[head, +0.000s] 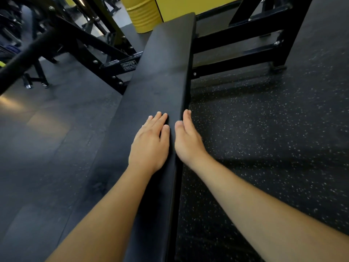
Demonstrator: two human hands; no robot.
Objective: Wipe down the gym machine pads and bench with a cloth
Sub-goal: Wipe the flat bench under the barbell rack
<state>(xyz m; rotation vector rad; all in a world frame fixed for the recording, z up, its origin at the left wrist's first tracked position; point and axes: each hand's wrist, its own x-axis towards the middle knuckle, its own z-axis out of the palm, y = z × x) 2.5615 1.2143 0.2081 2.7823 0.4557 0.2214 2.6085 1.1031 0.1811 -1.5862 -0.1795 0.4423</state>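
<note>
Left hand (150, 142) lies flat, fingers straight and together, on the black bench (160, 72) pad; right hand (186, 137) rests against the pad's right edge, fingers extended, holding nothing.

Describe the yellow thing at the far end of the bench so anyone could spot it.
Follow the long black bench pad away from the hands to its far end. Just left of that end, on the floor before the yellow wall, stands a ribbed yellow drum, the only round yellow object among black frames.

The bench (162, 76) — long, black, matte padded — runs lengthwise away from the camera, lying flat.
</note>
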